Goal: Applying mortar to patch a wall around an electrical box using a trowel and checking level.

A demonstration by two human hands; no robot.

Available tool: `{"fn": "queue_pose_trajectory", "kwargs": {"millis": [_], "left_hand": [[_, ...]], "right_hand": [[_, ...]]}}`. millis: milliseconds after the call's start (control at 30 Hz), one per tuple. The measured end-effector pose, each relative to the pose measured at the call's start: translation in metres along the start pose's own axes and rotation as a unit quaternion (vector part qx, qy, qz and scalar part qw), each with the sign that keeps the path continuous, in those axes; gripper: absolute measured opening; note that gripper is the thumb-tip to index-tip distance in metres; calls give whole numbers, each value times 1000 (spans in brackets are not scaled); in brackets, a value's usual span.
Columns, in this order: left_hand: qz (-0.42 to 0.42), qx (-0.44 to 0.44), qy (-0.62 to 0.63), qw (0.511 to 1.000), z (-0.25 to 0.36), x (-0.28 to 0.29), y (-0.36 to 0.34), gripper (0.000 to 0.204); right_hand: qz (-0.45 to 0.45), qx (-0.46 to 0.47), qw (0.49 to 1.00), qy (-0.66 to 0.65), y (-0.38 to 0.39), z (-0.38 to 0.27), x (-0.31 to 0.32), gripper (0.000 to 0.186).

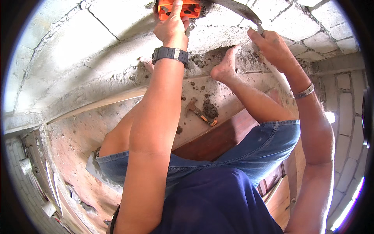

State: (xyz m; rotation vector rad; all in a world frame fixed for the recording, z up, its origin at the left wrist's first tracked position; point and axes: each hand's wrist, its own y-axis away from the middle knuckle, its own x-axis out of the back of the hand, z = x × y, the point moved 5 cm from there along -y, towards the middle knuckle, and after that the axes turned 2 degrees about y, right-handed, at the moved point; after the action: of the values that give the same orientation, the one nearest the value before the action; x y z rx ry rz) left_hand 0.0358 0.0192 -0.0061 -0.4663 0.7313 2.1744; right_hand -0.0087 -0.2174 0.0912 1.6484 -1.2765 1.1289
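The orange plastic block-shaped tool (180, 8) lies flat against the grey concrete-block wall (101, 43), its long axis level along the course. The left hand (171, 27) presses it there, fingers wrapped over its lower edge. To the tool's right, the right hand (272, 45) grips a curved steel trowel blade (239, 9), fingers closed on its handle. Below the tool, a bare foot (225, 66) rests on the mortar-strewn ledge (117, 87).

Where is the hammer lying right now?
In the head view, the hammer lies centre frame on the mortar-spattered board, beside a clump of mortar, below the bare foot.
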Motion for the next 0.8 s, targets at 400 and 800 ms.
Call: {"fn": "queue_pose_trajectory", "kwargs": {"millis": [400, 800], "left_hand": [[-6, 12, -35, 999, -4, 1, 2, 47], [-7, -6, -105, 994, -1, 4, 1, 66]], "right_hand": [[79, -200, 942, -259, 68, 80, -7, 54], [-32, -18, 998, 48, 25, 47, -4, 47]]}}
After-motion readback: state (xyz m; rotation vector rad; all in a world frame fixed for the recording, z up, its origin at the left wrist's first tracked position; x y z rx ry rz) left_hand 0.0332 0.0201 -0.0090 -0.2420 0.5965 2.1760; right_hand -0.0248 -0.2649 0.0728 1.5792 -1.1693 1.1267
